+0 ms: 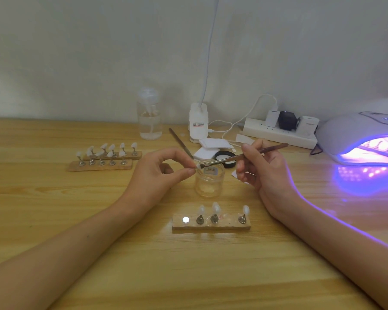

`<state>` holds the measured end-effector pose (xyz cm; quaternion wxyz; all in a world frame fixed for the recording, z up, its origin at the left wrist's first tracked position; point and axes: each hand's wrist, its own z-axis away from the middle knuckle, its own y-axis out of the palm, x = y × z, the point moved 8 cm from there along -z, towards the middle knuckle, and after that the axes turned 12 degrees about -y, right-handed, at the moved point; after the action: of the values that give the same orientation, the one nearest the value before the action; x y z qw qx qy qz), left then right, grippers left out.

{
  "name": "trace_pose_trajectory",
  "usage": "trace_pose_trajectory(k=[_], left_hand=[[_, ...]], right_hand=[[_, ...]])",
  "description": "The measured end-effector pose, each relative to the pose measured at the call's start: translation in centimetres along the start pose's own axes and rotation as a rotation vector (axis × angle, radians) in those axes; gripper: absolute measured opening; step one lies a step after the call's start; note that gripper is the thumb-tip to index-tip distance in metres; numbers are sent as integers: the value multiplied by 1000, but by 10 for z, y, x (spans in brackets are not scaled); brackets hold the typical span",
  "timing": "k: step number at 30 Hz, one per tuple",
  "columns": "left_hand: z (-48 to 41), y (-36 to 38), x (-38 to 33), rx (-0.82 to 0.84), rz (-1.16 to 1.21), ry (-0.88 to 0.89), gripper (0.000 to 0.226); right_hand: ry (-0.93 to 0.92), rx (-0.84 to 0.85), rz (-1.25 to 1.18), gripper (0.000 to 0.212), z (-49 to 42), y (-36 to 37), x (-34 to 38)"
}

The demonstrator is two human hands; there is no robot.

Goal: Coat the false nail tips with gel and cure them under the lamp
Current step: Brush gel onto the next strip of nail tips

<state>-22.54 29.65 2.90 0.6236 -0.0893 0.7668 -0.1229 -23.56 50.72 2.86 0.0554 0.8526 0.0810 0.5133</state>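
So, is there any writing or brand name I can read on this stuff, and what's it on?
Nothing reads clearly.
White clip base: red and dark print, too blurred.
White plug adapter: faint grey word, too small.
Glass jar: label, blurred.
Nail lamp: display marks on top, unreadable.

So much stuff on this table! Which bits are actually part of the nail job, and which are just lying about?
In use: left hand pinching a nail tip; right hand holding the brush; glass jar; near holder; back holders; lit curing lamp.

Lying about: pump bottle; power strip; spare stick; white pads.
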Motion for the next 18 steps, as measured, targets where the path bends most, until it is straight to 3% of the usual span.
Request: trace_pose_trajectory(k=[18], left_hand=[[1, -1, -1, -8, -14, 8, 17]], right_hand=[[-16, -38, 15, 25, 0, -5, 0]])
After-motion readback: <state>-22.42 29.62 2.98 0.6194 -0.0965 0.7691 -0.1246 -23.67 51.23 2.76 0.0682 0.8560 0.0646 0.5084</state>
